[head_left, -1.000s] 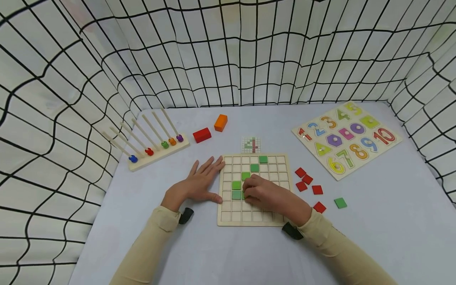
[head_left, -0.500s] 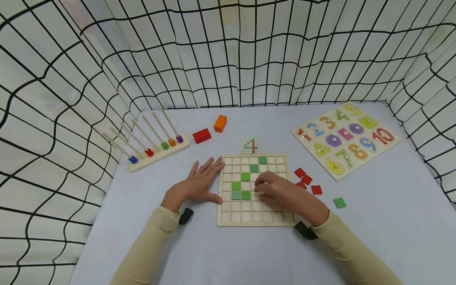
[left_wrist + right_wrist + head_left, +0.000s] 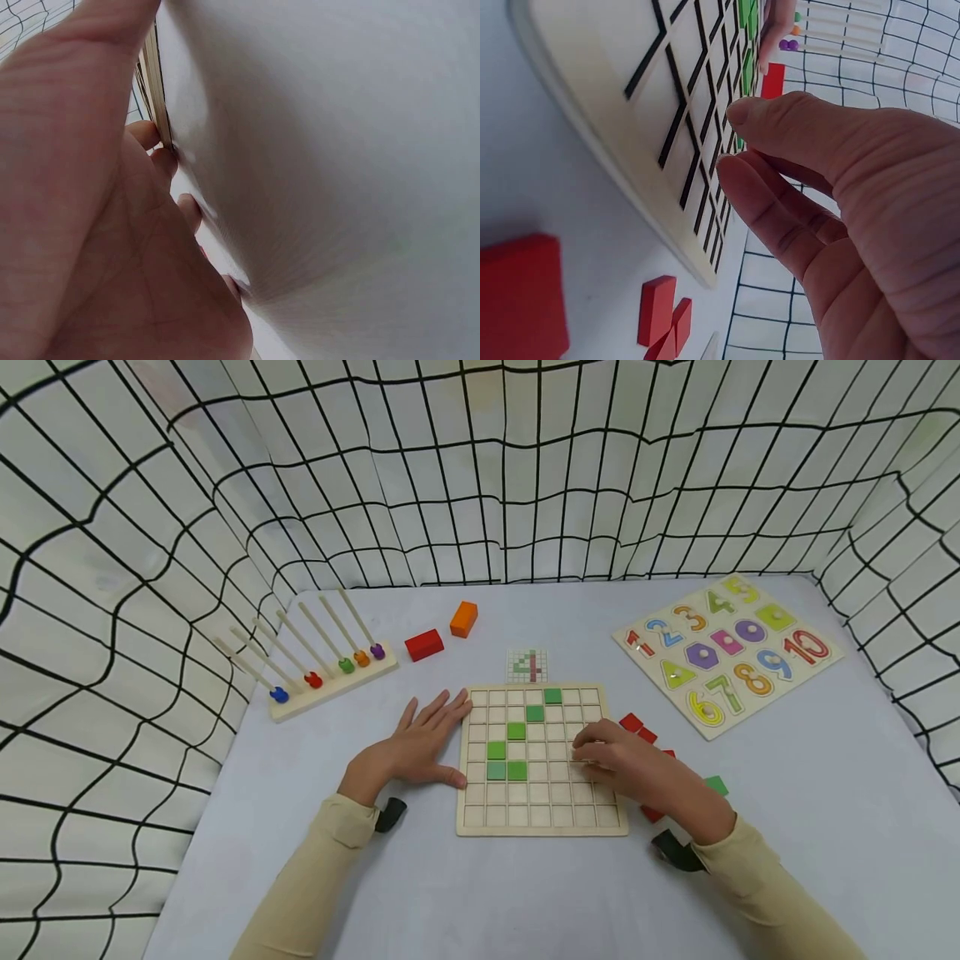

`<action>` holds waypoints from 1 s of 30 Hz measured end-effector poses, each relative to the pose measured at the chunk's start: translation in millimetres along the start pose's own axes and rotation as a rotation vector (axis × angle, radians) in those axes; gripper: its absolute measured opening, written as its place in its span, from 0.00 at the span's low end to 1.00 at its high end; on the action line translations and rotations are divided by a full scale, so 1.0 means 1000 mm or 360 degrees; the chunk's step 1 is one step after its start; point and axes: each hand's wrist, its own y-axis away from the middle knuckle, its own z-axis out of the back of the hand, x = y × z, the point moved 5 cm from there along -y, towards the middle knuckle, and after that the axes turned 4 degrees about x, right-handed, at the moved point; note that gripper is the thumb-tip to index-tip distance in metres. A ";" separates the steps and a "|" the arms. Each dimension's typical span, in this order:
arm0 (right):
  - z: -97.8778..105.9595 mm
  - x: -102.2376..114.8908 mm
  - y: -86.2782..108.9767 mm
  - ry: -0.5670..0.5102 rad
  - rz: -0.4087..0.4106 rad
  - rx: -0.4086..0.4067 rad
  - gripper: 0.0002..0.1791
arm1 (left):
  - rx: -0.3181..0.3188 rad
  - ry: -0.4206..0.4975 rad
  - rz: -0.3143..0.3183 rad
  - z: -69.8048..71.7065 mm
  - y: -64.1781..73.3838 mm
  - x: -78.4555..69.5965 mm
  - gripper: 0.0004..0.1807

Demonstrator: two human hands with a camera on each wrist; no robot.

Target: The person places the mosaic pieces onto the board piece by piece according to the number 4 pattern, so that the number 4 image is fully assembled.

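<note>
Grip, right hand [image 3: 637,768]: thumb and fingers curved, tips apart with nothing between them, poised over the board's right side.
Grip, left hand [image 3: 416,747]: fingers spread on the table [image 3: 525,893], thumb and fingertips against the board's left edge, I'd guess to keep it from sliding.
Board [image 3: 540,816]: squarely between the hands, probably so both can reach it; pale, likely wooden, with a smooth raised rim and thin lines dividing the squares.
Green tiles [image 3: 517,770]: six in the squares, mostly stepping down diagonally leftward; flat, in slightly different greens.
Card [image 3: 527,666]: just beyond the board's far edge, perhaps for easy viewing; a small printed grid in green and red.
Red tiles [image 3: 630,722]: loose beside the board, seemingly handy for the right hand, which partly hides them; crisp-edged little slabs.
Spare tile [image 3: 717,784]: green, farther right, partly covered by that hand.
Bead rack [image 3: 330,685]: far left, slim upright rods on a long base.
</note>
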 end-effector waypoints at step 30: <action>0.044 -0.029 0.079 0.0107 -0.0305 0.0013 0.18 | 0.0019 -0.0027 0.0025 0.001 -0.001 0.000 0.69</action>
